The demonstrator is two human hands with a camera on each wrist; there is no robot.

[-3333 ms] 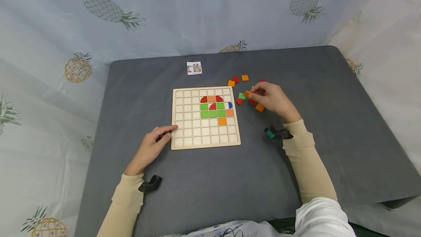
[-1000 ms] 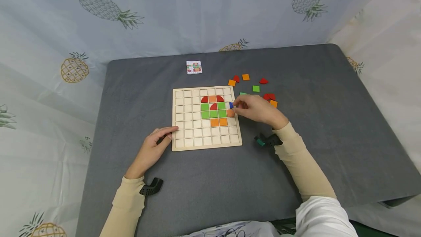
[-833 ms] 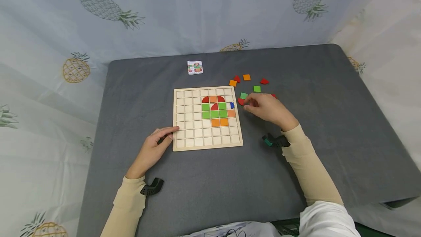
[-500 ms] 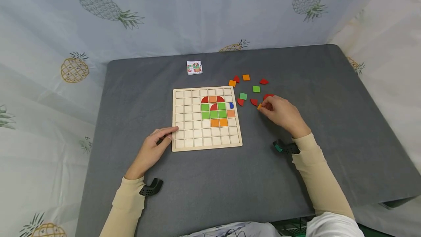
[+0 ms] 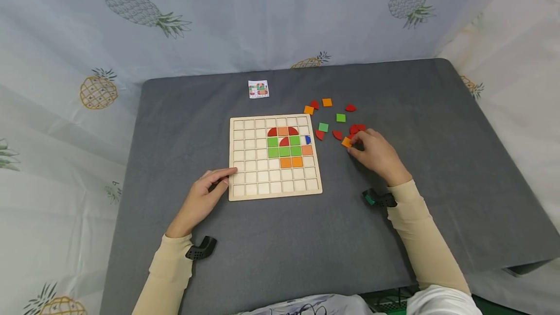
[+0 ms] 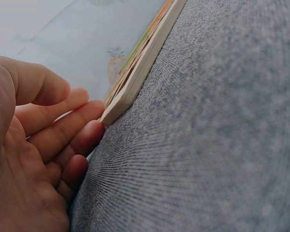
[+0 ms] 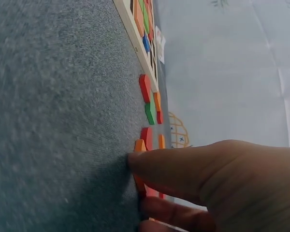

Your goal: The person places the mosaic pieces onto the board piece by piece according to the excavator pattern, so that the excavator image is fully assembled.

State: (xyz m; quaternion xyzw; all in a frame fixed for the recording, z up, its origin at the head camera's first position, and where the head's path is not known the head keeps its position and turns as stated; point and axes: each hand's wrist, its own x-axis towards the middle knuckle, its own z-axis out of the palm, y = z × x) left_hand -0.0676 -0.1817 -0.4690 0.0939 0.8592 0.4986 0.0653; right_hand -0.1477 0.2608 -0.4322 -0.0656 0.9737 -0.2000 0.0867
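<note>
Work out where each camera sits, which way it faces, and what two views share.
Head: worn there, facing forward-down at the board; left hand, right hand, sleeves show.
Left wrist: worn there, facing the board's edge; left hand shows.
Right wrist: worn there, facing the pinched orange tile; right hand shows.
Head and right wrist share the blue piece.
</note>
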